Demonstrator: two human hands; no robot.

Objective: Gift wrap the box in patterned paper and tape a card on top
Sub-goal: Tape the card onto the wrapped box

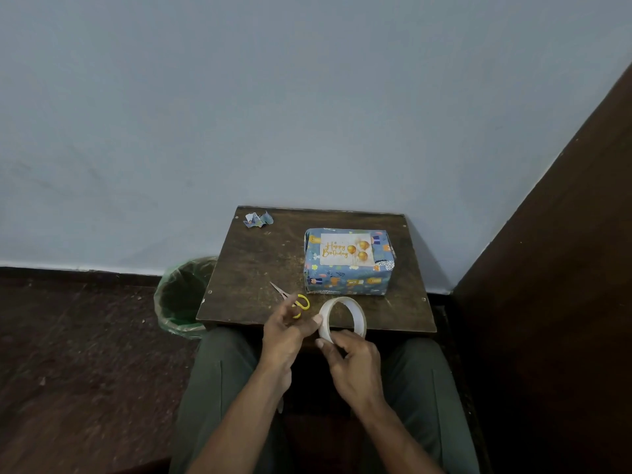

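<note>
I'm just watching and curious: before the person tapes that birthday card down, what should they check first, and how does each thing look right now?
1. Box fully covered in patterned paper: ok, no bare cardboard shows on the sides in view.
2. Card lying on top of the box: ok, it sits flat and roughly centred.
3. Card already taped: cannot tell, clear tape would be too faint to see.
4. Tape roll in hand: ok, the right hand grips it and the left hand pinches at its edge.
5. Scissors within reach: ok, on the table beside the left hand.
6. Free tape end found: cannot tell.
</note>
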